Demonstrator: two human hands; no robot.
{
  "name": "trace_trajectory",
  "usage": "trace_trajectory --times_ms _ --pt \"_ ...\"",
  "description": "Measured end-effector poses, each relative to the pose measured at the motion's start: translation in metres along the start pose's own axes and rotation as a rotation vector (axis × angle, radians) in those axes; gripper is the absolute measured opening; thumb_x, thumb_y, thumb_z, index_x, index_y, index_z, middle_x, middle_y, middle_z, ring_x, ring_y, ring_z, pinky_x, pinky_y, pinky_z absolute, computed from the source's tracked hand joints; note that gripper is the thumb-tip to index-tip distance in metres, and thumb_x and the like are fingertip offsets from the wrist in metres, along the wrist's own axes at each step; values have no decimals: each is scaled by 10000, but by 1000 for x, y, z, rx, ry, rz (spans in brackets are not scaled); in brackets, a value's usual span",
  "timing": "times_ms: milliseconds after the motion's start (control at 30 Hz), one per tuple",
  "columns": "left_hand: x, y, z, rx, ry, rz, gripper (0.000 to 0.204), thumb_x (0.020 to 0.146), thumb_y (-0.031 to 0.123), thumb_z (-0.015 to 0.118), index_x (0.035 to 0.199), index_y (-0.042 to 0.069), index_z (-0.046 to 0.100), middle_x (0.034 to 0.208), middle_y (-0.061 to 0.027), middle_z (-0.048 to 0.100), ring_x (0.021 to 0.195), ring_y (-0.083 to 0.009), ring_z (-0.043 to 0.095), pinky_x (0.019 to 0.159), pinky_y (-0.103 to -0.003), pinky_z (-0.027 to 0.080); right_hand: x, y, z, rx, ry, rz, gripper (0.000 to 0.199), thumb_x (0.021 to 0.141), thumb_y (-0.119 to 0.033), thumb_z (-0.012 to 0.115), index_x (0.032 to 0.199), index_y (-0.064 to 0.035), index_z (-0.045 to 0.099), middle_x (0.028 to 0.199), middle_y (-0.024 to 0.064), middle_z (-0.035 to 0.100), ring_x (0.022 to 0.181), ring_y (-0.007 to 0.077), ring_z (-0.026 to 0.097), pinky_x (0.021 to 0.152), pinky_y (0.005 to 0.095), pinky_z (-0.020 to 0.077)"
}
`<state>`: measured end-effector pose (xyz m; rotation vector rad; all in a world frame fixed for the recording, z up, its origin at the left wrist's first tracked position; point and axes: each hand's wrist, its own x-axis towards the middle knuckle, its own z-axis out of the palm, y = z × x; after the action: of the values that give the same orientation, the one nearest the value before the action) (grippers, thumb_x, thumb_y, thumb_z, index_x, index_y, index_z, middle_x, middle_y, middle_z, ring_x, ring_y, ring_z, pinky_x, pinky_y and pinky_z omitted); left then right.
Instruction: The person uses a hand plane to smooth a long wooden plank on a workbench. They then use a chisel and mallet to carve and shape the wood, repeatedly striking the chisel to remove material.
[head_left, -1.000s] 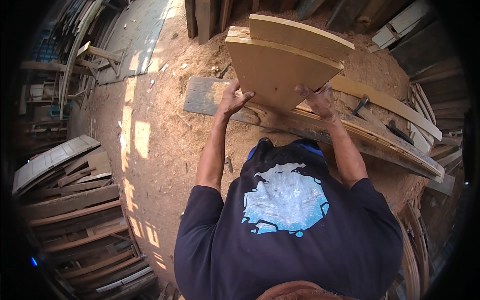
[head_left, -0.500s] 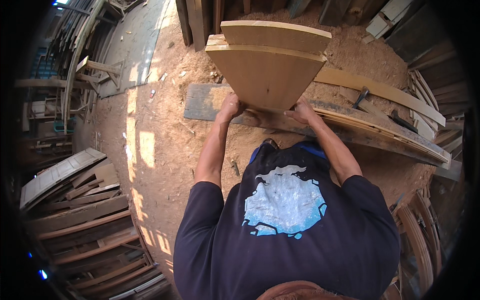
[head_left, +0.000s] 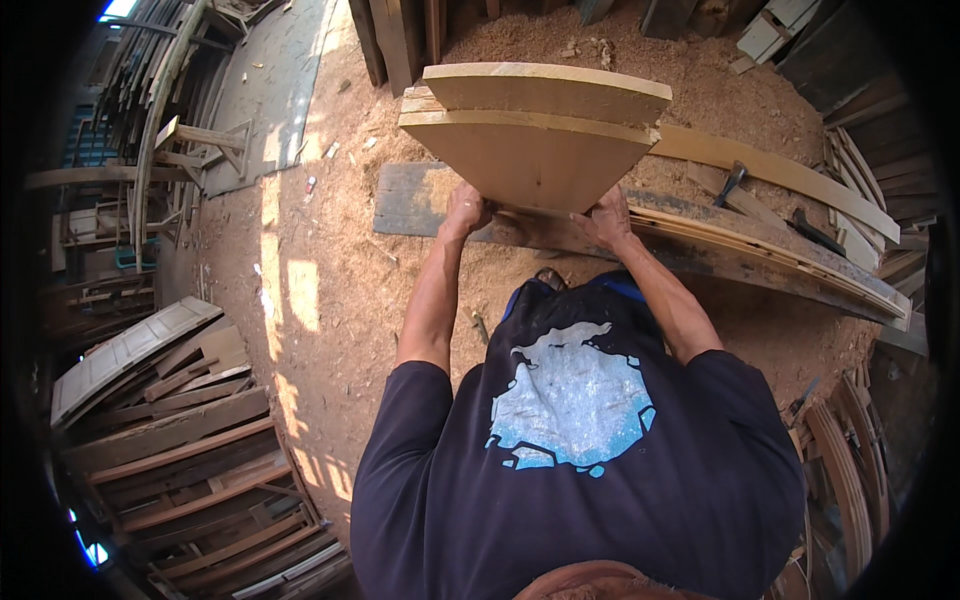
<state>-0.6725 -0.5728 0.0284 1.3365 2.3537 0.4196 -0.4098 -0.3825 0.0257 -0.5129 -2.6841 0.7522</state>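
Note:
Two wide wooden boards stand on edge together above a long dark bench plank. The nearer board shows me its broad face, and the farther board rises behind it. My left hand is closed on the lower left edge of the nearer board. On its lower right edge my right hand is closed too, thumb toward me. The boards' lower part and some of my fingers are hidden from view.
Long thin boards lie along the bench to the right. A hammer-like tool and a dark-handled tool rest there, near a long pale plank. Sawdust covers the floor. Stacked timber fills the lower left.
The tops of the two boards have come down slightly toward me in the picture. Both hands keep their hold in nearly the same place.

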Motion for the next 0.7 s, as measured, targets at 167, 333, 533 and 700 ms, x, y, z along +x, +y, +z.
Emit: trace_trajectory --times_ms 167,333,533,700 --pt "0 -1 6 -94 42 64 349 735 130 818 1071 145 723 1033 -149 711 1030 -383 641 873 -481 523 -3 -3 0 43 -22 93 409 743 -298 818 1081 -108 688 1079 144 648 1021 359 565 955 477 419" --pt "8 -29 33 -260 151 238 304 709 85 796 1003 136 735 997 -133 716 1017 -356 640 922 -465 482 0 -6 -12 270 -13 94 446 769 -297 818 1139 -82 692 1117 157 667 1049 346 600 989 466 438" --pt "-3 -4 15 -93 265 246 262 728 118 797 975 102 710 1040 -158 673 1054 -390 589 924 -450 461 31 -72 -111 923 -46 217 330 828 -205 811 1077 -15 706 1082 66 698 1023 163 610 903 348 489" --pt "-54 31 52 -338 658 -315 444 872 334 760 1138 21 594 1116 -202 609 1097 -360 557 923 -455 453 49 -102 -168 841 -106 271 294 837 -149 813 1071 -2 713 1047 49 679 962 128 585 845 308 500"
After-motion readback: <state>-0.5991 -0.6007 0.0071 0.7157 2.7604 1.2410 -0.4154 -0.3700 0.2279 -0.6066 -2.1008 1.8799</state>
